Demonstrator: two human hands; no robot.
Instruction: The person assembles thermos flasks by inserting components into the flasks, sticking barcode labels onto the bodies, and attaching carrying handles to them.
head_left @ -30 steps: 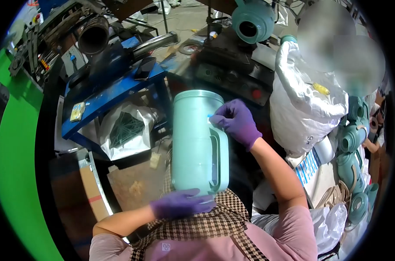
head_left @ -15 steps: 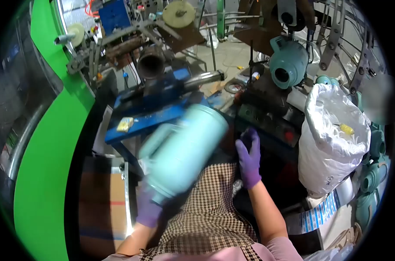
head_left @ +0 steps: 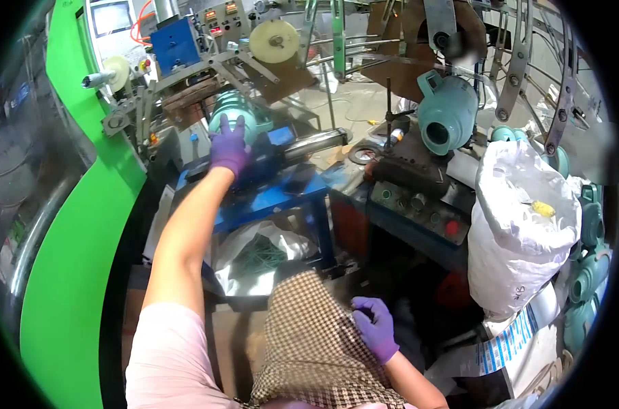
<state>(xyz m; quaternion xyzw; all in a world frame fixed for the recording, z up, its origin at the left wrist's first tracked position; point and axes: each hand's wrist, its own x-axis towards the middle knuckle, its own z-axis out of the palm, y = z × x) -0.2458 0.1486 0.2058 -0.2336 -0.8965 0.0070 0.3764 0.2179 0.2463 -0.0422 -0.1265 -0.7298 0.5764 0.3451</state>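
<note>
One left hand [head_left: 229, 147], grip splayed, touches a teal jug [head_left: 232, 104]; right hand [head_left: 376, 329] curls, grip unclear

Left of the white sack [head_left: 504, 252], my left hand [head_left: 229, 146] covers part of the teal jug [head_left: 233, 104], so I cannot tell which end faces me. Left of and below the sack, my right hand [head_left: 375, 328] curls, and I cannot see whether it holds anything. The sack's writing and the blue print on the strip [head_left: 506, 343] beneath it are too small to read. Right of the sack, teal vessels [head_left: 589, 276] partly hide one another.
</note>
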